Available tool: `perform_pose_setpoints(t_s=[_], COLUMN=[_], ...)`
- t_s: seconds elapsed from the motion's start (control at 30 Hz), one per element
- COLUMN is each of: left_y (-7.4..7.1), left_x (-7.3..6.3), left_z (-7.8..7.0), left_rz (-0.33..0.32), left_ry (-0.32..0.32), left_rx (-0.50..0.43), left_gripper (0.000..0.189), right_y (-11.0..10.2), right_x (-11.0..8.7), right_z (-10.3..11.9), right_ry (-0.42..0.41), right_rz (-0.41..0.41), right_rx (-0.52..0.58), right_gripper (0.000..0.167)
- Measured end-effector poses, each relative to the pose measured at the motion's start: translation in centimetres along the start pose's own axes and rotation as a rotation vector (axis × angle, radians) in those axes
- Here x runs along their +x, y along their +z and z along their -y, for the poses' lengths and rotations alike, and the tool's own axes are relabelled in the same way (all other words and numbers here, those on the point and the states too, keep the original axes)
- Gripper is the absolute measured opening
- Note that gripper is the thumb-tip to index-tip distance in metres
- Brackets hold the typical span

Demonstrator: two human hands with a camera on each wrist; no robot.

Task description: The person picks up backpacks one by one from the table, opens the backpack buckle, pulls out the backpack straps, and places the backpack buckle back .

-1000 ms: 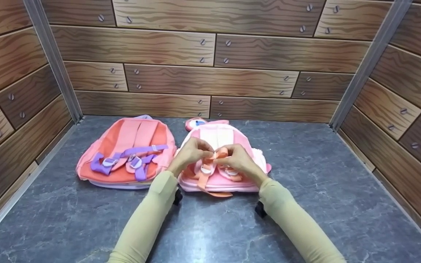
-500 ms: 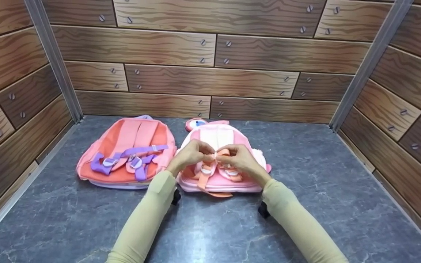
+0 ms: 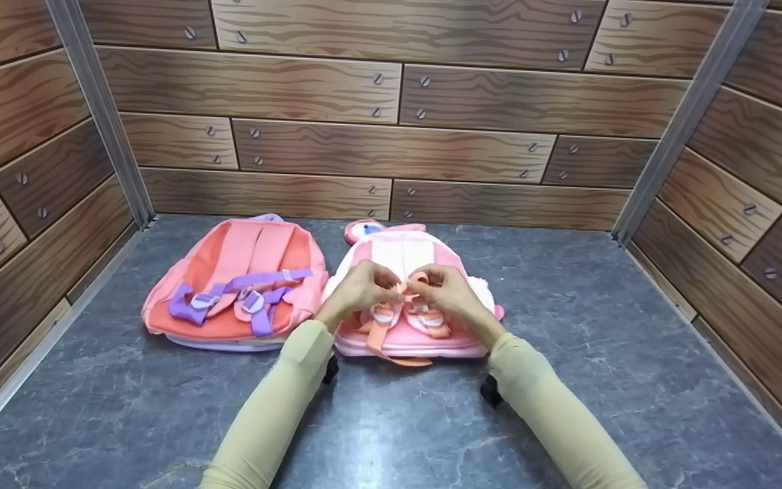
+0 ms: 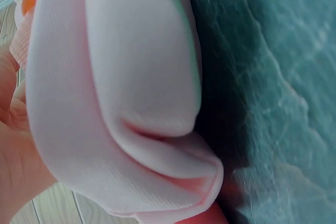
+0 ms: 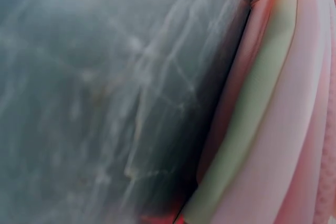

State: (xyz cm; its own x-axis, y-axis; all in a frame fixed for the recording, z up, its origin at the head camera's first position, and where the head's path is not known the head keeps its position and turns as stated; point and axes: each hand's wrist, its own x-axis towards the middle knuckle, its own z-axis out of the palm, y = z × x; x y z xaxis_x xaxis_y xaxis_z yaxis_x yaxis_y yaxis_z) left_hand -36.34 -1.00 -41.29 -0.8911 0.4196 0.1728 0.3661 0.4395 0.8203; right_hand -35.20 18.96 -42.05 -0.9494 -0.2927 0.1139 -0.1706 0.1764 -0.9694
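Observation:
A pink and white backpack [image 3: 398, 252] lies with its shoulder-strap side up. Over its middle my left hand [image 3: 362, 288] and right hand [image 3: 451, 293] meet, both pinching an orange webbing strap [image 3: 419, 277] that forms a small loop near the right fingertips. Below the hands, more orange webbing runs through white buckles [image 3: 383, 314], and one loose end [image 3: 408, 362] hangs onto the table. The left wrist view shows part of my left hand [image 4: 18, 161] beside the bag's pale side panel [image 4: 142, 51]. In the right wrist view the bag's layered edge [image 5: 278, 124] appears, without the hand.
Close on the left lies a coral backpack [image 3: 241, 244] with purple straps [image 3: 191, 311]. A red plush piece with an eye [image 3: 364, 231] pokes out behind the pink bag. Wood-print walls [image 3: 391, 149] enclose the dark marbled table [image 3: 554, 285] at the back and sides.
Both hands stay over the pink backpack and shift slightly. The orange strap between their fingertips has turned, its loop now smaller and more upright. Both bags lie where they were.

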Motion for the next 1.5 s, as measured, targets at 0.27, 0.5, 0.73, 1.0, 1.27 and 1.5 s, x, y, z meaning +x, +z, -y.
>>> perform_pose_setpoints(t_s=[0.27,0.5,0.73,1.0,1.27,1.5], left_y=[0.0,0.0,0.0,0.0,0.0,0.0], left_x=[0.0,0.0,0.1,0.0,0.0,-0.1], left_z=[0.0,-0.2,0.0,0.2,0.1,0.0], left_rz=[-0.005,-0.013,-0.019,-0.024,-0.033,-0.032], left_ry=[-0.009,-0.027,0.003,0.008,0.005,-0.004], left_rx=[0.003,-0.018,-0.005,-0.015,-0.026,-0.018], left_gripper=[0.016,0.019,0.018,0.014,0.016,0.018], right_y=[-1.1,-1.4,-1.7,-2.0,-2.9,-4.3], right_x=[0.1,-0.1,-0.2,-0.1,0.0,0.1], right_z=[0.3,0.2,0.2,0.4,0.6,0.3], right_ry=[-0.053,-0.085,-0.074,-0.110,-0.109,-0.089], right_rz=[-0.038,-0.058,-0.100,-0.142,-0.264,-0.341], right_rx=[-0.051,-0.049,0.021,0.096,0.068,0.009], right_gripper=[0.029,0.036,0.033,0.030,0.023,0.029])
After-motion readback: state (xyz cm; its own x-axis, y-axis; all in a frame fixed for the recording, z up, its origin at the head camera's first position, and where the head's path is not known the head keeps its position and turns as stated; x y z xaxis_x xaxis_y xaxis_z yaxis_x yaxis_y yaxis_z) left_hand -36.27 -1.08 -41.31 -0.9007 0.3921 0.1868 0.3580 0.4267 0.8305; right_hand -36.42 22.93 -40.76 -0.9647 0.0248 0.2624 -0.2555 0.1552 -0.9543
